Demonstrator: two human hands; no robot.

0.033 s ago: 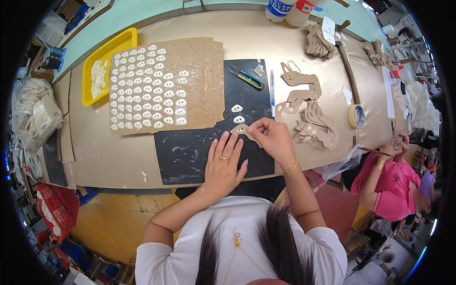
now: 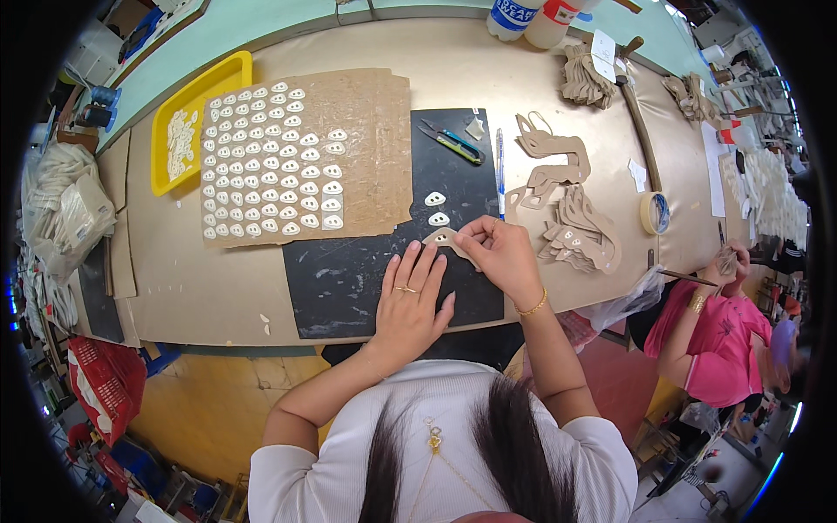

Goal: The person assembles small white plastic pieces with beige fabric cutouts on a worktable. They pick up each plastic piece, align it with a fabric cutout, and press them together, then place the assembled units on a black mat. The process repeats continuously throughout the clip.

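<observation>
Two hands on black mat [image 2: 349, 288]: left hand [image 2: 410, 301] flat, fingers spread, pinning tan cutout [image 2: 446, 239]; right hand [image 2: 499, 253] pinching it.

- Tan cut piece [image 2: 443, 237], centre of frame: its right end is hidden under the right hand [image 2: 504, 254].
- Two bottles [image 2: 532, 17], top edge: cut off above the labels.
- Co-worker [image 2: 719, 336], right rim: head blurred, what the hands grip too small to tell.
- Yellow tray [image 2: 193, 87], upper left: contents too small to identify.
</observation>
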